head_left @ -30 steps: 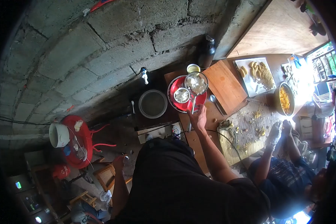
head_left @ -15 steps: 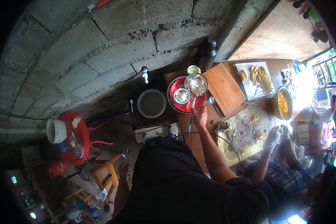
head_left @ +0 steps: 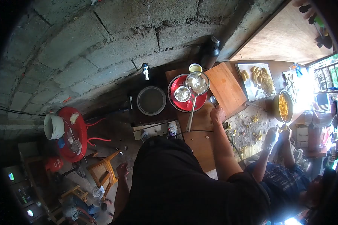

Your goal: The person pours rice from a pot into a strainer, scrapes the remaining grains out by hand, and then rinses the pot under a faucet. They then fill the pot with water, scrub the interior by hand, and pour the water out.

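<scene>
My right hand [head_left: 218,114] reaches across the wooden table with its fingers closed over the handle of a metal spoon [head_left: 213,99]. The spoon's bowl points away from me, past my fingertips. Just left of this hand, a long-handled strainer [head_left: 197,83] with white lumps in it rests on a red basin [head_left: 173,93]. A white bowl [head_left: 182,94] of similar white stuff sits inside that basin. My left hand [head_left: 122,170] hangs low beside my body, fingers loosely apart and holding nothing.
A wooden board [head_left: 227,88] lies beyond the spoon, beside a white tray [head_left: 267,96] of peeled bananas. At the right, a person's gloved hand [head_left: 273,135] works near a bowl [head_left: 276,103] of yellow slices. A round pot [head_left: 140,105] stands under the tap [head_left: 145,71].
My right hand has left the strainer's handle area and moved right, onto the spoon. The strainer's handle has swung slightly left. My left hand stays low at my side.
</scene>
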